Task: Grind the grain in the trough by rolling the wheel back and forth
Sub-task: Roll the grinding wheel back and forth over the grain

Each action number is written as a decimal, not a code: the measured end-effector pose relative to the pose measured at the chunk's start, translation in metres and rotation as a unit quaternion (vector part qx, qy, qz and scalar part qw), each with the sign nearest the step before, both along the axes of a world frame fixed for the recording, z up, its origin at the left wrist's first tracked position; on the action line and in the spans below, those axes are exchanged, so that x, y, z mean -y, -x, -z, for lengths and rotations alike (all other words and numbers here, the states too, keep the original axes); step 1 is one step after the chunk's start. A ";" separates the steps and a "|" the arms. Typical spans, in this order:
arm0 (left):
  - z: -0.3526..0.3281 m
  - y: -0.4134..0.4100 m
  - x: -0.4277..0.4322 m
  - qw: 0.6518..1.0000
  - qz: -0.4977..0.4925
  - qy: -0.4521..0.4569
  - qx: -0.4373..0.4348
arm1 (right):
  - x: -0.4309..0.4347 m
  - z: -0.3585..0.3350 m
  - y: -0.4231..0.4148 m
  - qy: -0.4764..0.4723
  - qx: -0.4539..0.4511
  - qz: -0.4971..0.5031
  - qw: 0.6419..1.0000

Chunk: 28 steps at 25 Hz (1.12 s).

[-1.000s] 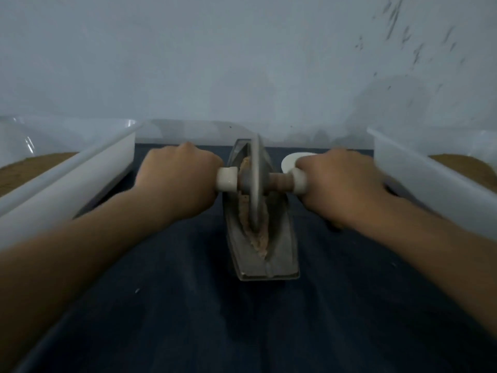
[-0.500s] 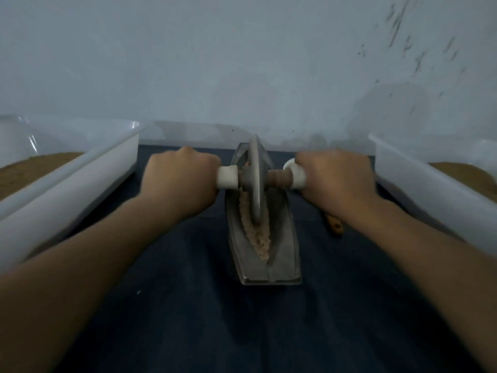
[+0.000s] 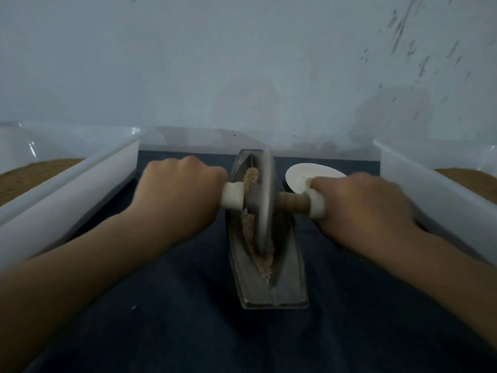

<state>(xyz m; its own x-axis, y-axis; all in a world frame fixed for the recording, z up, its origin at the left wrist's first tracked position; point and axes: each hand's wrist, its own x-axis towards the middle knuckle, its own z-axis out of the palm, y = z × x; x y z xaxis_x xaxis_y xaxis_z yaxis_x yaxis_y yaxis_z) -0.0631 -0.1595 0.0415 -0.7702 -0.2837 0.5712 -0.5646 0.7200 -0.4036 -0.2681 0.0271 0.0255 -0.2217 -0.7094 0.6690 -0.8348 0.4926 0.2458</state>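
Note:
A grey metal trough (image 3: 285, 289) lies lengthwise on the dark cloth, holding brown grain (image 3: 265, 265) along its groove. A metal wheel (image 3: 265, 200) stands on edge in the groove at mid-length. Its wooden axle (image 3: 293, 201) runs crosswise, with white handle ends. My left hand (image 3: 177, 195) grips the left handle. My right hand (image 3: 360, 208) grips the right handle. Whole grain (image 3: 251, 175) shows beyond the wheel; finer meal lies on the near side.
A white bin (image 3: 67, 195) with brown grain stands at the left, and another white bin (image 3: 430, 200) at the right. A small white dish (image 3: 304, 175) sits right of the trough's far end. A pale wall rises close behind.
The wheel rolled away toward the far end, then came back toward me to mid-trough. Both hands kept their grip on the handles.

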 end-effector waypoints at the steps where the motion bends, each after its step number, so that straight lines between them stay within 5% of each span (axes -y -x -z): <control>1: 0.002 0.014 0.006 0.999 -0.045 -0.028 0.007 | 0.019 -0.005 0.001 -0.022 0.005 0.044 0.999; 6: -0.014 0.042 0.018 0.989 -0.084 -0.123 0.020 | 0.064 -0.035 0.012 -0.123 0.125 0.076 0.982; 11: 0.010 -0.019 0.001 0.998 0.059 -0.003 -0.037 | -0.011 -0.011 -0.004 0.000 -0.044 -0.039 0.998; 16: -0.004 0.033 0.011 0.991 -0.089 -0.097 -0.016 | 0.053 -0.027 0.000 -0.081 0.080 0.080 0.990; 19: -0.015 0.045 0.018 0.985 -0.092 -0.144 0.028 | 0.062 -0.036 0.011 -0.132 0.131 0.084 0.979; 24: 0.002 -0.017 0.008 0.997 0.068 -0.036 0.006 | -0.008 -0.012 0.005 -0.017 -0.054 -0.046 0.997; 28: -0.008 0.025 0.013 0.994 -0.061 -0.086 0.014 | 0.042 -0.021 0.010 -0.063 0.071 0.040 0.995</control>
